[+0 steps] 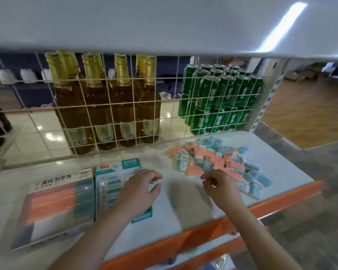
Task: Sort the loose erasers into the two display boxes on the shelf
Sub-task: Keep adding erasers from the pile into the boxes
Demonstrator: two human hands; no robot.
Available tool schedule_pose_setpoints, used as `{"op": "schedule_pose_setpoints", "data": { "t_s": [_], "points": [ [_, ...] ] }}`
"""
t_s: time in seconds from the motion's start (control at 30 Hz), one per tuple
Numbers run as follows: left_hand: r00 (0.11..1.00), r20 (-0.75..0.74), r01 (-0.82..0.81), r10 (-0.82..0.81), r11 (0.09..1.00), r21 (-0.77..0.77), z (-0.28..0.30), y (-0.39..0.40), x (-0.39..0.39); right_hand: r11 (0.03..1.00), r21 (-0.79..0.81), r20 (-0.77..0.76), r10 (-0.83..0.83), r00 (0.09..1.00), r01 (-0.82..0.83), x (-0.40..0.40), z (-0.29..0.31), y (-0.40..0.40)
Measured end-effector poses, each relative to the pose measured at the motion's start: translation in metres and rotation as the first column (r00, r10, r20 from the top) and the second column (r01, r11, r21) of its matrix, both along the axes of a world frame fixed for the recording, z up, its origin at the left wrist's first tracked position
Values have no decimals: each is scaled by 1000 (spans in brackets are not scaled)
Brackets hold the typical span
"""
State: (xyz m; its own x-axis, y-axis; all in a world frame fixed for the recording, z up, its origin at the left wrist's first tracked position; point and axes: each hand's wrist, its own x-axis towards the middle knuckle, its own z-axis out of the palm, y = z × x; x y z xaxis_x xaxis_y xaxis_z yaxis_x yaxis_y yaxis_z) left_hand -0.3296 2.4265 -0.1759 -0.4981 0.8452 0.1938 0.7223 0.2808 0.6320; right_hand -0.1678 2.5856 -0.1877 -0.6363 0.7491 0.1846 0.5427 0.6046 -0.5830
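- The white shelf (183, 201) with its orange front edge ran from the lower left of the frame up toward the right.
- The loose erasers (219, 162) lay in a heap right of centre, orange ones and pale blue-and-white ones mixed and overlapping, none of them in a hand.
- The orange display box (55, 207) sat at lower left, with a printed white header card at its back and rows of orange and teal inside; the picture was blurred there, so single pieces could not be told apart.
- The teal display box (113, 184) stood just beside it on the right, touching or nearly touching it, with teal-and-white rows visible inside.
- The left hand (139, 191) hovered over the right part of the teal display box, fingers loosely curled and slightly spread, nothing visibly held.
- The right hand (220, 188) was at centre frame just below the heap, thumb and forefinger drawn close together; motion blur hid whether anything sat between them, so I could not tell if it pinched an eraser.
- A white wire grid (109, 114) closed the back of the shelf.
- Behind the grid, amber glass bottles (105, 106) with gold foil necks stood at upper centre-left.
- Green cans (219, 98) were stacked in two tiers at upper right of the grid.
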Motion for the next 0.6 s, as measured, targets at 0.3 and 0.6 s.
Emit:
{"op": "schedule_pose_setpoints", "data": {
  "t_s": [0.3, 0.6],
  "points": [
    [997, 70, -12, 12, 1000, 3, -10, 73, 29, 986, 16, 70, -168, 983, 167, 38, 8, 64],
    [994, 105, 26, -26, 1000, 2, -12, 135, 61, 995, 78, 196, -82, 977, 68, 64, 2, 85]
  ]
}}
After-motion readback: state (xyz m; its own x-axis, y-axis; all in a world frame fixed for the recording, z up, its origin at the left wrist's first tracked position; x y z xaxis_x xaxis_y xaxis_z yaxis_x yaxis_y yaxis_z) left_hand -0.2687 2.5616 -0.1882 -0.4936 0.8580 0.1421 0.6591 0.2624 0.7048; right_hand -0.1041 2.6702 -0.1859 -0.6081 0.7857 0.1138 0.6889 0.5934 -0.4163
